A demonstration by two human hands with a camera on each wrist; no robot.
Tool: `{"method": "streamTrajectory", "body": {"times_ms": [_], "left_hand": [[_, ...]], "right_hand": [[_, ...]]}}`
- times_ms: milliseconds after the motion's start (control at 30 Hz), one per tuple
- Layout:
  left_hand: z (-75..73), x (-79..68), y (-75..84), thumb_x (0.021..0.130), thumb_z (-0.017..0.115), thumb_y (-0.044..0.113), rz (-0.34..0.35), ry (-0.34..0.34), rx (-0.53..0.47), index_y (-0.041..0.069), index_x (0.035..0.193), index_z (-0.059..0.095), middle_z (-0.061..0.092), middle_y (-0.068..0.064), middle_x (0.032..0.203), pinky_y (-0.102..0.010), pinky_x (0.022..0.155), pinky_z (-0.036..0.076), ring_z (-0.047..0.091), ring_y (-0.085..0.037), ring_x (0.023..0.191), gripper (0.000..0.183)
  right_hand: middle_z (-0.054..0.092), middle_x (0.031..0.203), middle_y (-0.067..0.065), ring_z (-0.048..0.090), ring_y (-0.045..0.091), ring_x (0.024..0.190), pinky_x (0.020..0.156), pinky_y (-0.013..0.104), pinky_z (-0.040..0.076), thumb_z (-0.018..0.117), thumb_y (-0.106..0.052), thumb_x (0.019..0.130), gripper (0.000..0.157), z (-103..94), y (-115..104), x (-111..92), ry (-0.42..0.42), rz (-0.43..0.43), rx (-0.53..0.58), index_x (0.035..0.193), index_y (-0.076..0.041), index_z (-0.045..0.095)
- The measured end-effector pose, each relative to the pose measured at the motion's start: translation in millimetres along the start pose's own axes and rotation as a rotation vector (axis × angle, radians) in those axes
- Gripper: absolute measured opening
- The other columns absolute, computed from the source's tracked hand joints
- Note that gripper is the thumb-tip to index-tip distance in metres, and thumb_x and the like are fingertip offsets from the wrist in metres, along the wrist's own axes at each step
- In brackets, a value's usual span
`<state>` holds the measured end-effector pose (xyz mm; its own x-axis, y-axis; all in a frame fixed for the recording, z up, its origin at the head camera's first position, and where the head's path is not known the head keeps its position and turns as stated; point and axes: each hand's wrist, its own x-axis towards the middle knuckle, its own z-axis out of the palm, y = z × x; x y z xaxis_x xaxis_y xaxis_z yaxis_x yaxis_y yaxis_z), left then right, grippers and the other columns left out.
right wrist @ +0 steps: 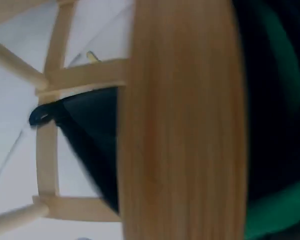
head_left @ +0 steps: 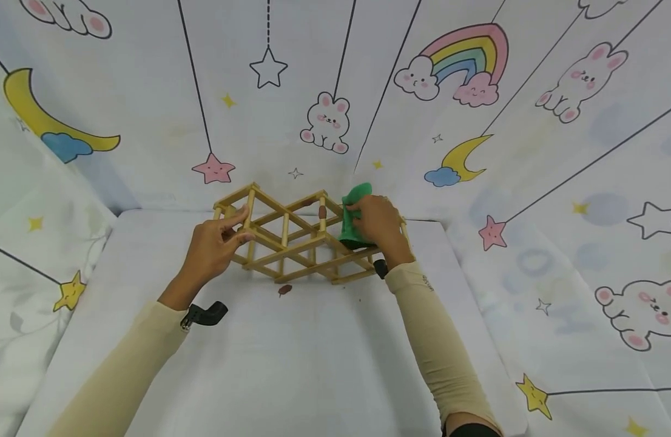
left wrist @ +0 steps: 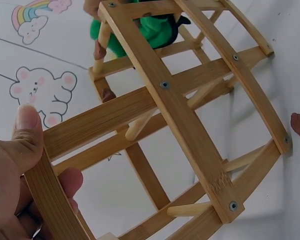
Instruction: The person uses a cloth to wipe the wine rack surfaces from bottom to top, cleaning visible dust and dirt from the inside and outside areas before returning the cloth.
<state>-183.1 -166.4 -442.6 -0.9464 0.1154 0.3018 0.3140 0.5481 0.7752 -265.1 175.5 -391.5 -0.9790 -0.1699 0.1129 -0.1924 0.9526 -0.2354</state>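
An expandable wooden lattice rack (head_left: 285,229) of slats and round dowels stands at the back of the white table. My left hand (head_left: 210,249) pinches a slat at its left end, with the thumb (left wrist: 27,132) on one side and fingers on the other in the left wrist view. My right hand (head_left: 380,224) grips a green and black cloth item (head_left: 354,224) against the rack's right part. Its exact kind is unclear. In the right wrist view a dark flap (right wrist: 92,125) with a small loop hangs behind a blurred near slat (right wrist: 182,120).
A small brown lump (head_left: 285,290) lies on the table in front of the rack. More brown bits (left wrist: 108,95) cling to the rack's wood. A white cloth wall (head_left: 292,133) with printed bunnies and stars rises behind the table (head_left: 292,364).
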Motion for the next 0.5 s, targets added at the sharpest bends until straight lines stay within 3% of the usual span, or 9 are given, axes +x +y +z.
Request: {"method": "streamTrajectory", "body": {"times_ms": [133, 200, 300, 433, 500], "left_hand": [[0.6, 0.6, 0.4, 0.096, 0.079, 0.02, 0.009, 0.012, 0.0, 0.01, 0.15, 0.059, 0.061, -0.009, 0.151, -0.024, 0.054, 0.04, 0.053, -0.019, 0.068, 0.058], [-0.2, 0.5, 0.5, 0.096, 0.08, 0.019, 0.015, 0.022, 0.005, 0.009, 0.149, 0.059, 0.062, -0.009, 0.15, -0.024, 0.055, 0.041, 0.056, -0.018, 0.069, 0.058], [-0.5, 0.0, 1.2, 0.096, 0.08, 0.02, 0.017, 0.027, 0.011, 0.009, 0.149, 0.06, 0.063, -0.01, 0.148, -0.025, 0.054, 0.041, 0.056, -0.018, 0.068, 0.058], [0.2, 0.0, 3.2, 0.096, 0.08, 0.021, 0.019, 0.018, 0.014, 0.009, 0.149, 0.059, 0.065, -0.011, 0.147, -0.026, 0.052, 0.039, 0.052, -0.018, 0.065, 0.058], [0.6, 0.3, 4.0, 0.096, 0.08, 0.02, 0.025, 0.019, 0.018, 0.008, 0.149, 0.059, 0.066, -0.012, 0.146, -0.026, 0.052, 0.039, 0.053, -0.018, 0.065, 0.058]], "right_hand": [[0.072, 0.136, 0.018, 0.074, 0.04, 0.109, 0.08, 0.055, 0.064, 0.075, -0.019, 0.101, 0.036, 3.7, -1, 0, 0.221, 0.018, 0.069, 0.136, -0.027, 0.074], [0.073, 0.135, 0.018, 0.074, 0.04, 0.112, 0.083, 0.054, 0.063, 0.075, -0.016, 0.101, 0.038, 13.6, -2, 1, 0.273, -0.009, 0.073, 0.138, -0.024, 0.073], [0.074, 0.133, 0.018, 0.075, 0.038, 0.108, 0.083, 0.051, 0.063, 0.074, -0.016, 0.102, 0.037, 18.0, 0, 2, 0.141, -0.023, 0.022, 0.139, -0.023, 0.072], [0.072, 0.139, 0.016, 0.072, 0.037, 0.108, 0.084, 0.047, 0.061, 0.076, -0.018, 0.099, 0.035, -2.9, 7, 2, -0.114, 0.002, 0.029, 0.134, -0.024, 0.076], [0.069, 0.143, 0.017, 0.07, 0.037, 0.111, 0.086, 0.047, 0.06, 0.08, -0.018, 0.096, 0.035, -13.2, 10, 2, -0.147, 0.034, 0.091, 0.13, -0.026, 0.078]]}}
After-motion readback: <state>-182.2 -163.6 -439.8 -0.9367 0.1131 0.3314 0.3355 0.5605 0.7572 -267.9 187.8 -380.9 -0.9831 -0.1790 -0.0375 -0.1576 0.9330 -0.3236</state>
